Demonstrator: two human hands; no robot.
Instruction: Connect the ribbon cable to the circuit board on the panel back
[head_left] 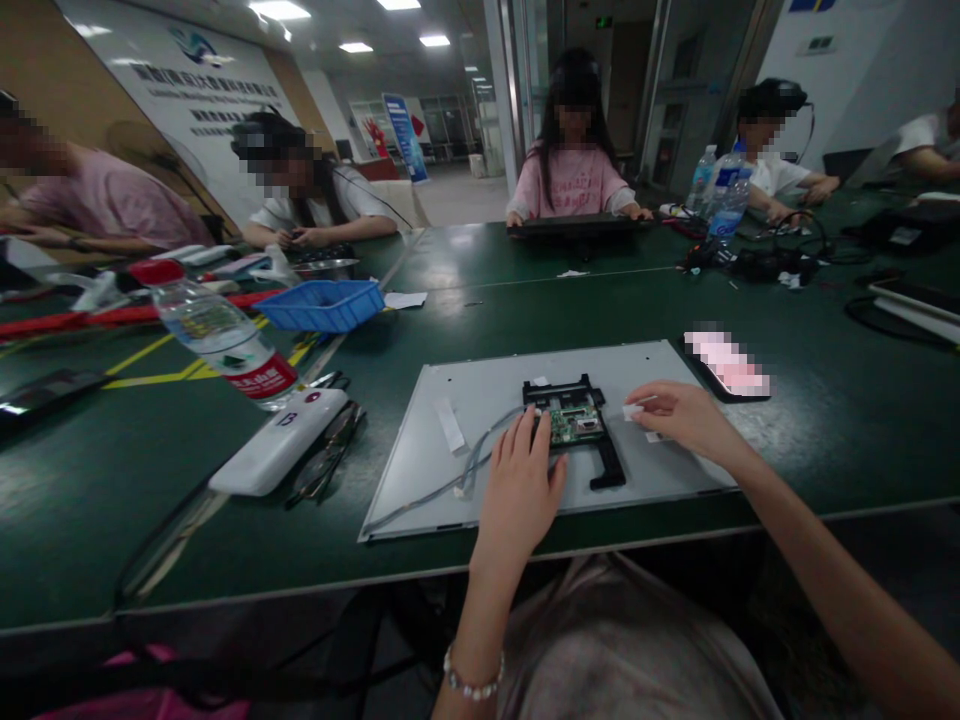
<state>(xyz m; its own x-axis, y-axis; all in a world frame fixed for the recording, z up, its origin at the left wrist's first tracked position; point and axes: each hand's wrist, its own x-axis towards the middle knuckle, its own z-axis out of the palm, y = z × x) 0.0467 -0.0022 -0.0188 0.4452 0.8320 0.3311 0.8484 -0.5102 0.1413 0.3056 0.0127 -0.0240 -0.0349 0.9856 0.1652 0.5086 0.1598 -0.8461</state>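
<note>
A grey metal panel point(480, 400) lies flat on the green table in front of me. At its middle sits a small green circuit board point(576, 422) in a black plastic bracket point(604, 465). My left hand point(521, 485) rests on the panel with fingers stretched flat, fingertips touching the board's left edge. My right hand point(679, 415) hovers over the panel's right part, fingers pinched on a small white piece point(631, 410). A thin grey cable point(465, 470) runs from the board toward the panel's lower left. A white strip point(450, 425) is stuck on the panel.
A water bottle point(221, 340), a white oblong case point(281, 440), glasses point(326, 460) and a blue tray point(322, 305) stand to the left. A phone point(726, 365) lies to the right of the panel. Other people sit around the table's far side with bottles point(726, 205) and cables.
</note>
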